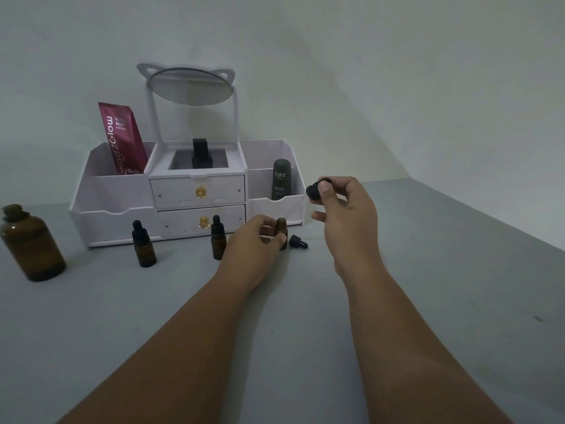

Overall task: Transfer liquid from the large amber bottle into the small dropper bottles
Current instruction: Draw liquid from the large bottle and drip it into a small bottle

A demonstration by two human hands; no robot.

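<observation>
Left hand (pixel 255 235) clamped round uncapped dropper bottle (pixel 281 228), right hand (pixel 347 211) pinching dropper cap (pixel 316 191), on grey table (pixel 443 286) before pale wall (pixel 397 87).

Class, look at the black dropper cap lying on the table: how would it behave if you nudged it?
The dropper cap lies on its side and looks round, so it would probably roll. It is small, so likely light. Its narrow bulb end looks like rubber, probably soft.
</observation>
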